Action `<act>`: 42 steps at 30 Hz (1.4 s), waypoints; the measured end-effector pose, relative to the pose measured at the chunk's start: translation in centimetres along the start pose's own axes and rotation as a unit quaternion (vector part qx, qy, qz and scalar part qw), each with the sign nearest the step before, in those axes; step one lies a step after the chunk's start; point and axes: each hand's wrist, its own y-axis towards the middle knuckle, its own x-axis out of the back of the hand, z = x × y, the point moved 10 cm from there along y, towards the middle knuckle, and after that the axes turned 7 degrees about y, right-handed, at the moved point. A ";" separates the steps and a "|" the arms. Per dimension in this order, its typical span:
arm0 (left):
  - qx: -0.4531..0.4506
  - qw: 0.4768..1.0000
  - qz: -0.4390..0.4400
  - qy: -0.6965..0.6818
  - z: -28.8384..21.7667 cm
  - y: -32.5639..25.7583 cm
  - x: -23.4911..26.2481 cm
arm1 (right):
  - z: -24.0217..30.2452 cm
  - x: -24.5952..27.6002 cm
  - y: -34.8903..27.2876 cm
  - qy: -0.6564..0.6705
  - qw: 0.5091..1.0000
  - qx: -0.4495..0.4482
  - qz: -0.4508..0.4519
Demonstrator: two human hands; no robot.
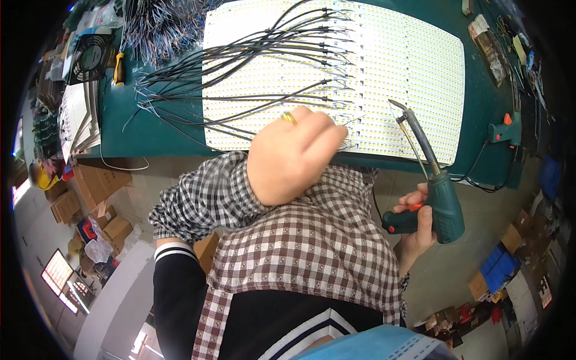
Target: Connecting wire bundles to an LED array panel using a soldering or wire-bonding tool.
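A white board [420, 66] dotted with rows of small yellow LEDs lies on the green table. Black cables [240, 55] cross it from the left, their thin stripped wires ending along a column of pads. My left hand [291, 156], with a yellow ring, is closed in a pinch over the board's near edge. A thin wire [355, 120] shows at its fingertips; the fingers' undersides are hidden. My right hand [423, 231] is wrapped round the handle of a green soldering gun [449, 207]. Its tip points up and left, over the board, right of the wire ends.
A large heap of wires [165, 27] lies at the back left. Nearby are a black fan [91, 59], a yellow-handled screwdriver [119, 69] and stacked sheets [84, 117]. Another green tool [505, 132] lies at the table's right end. Cardboard boxes [99, 183] stand on the floor at left.
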 end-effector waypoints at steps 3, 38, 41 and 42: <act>0.042 0.994 0.069 -0.075 -0.5 -1.2 -1.7 | 0.0 0.0 -0.1 -0.030 0.999 0.002 0.013; 0.178 0.938 0.130 -0.267 5.0 2.0 -5.8 | -0.3 0.6 -0.7 -0.001 1.000 0.012 -0.010; 0.162 0.962 0.116 -0.186 4.7 2.2 -5.5 | -0.3 0.4 -0.8 -0.004 1.000 0.008 -0.004; 0.163 0.963 0.110 -0.182 4.8 2.2 -5.5 | -0.2 0.2 -0.8 -0.007 1.000 0.008 0.001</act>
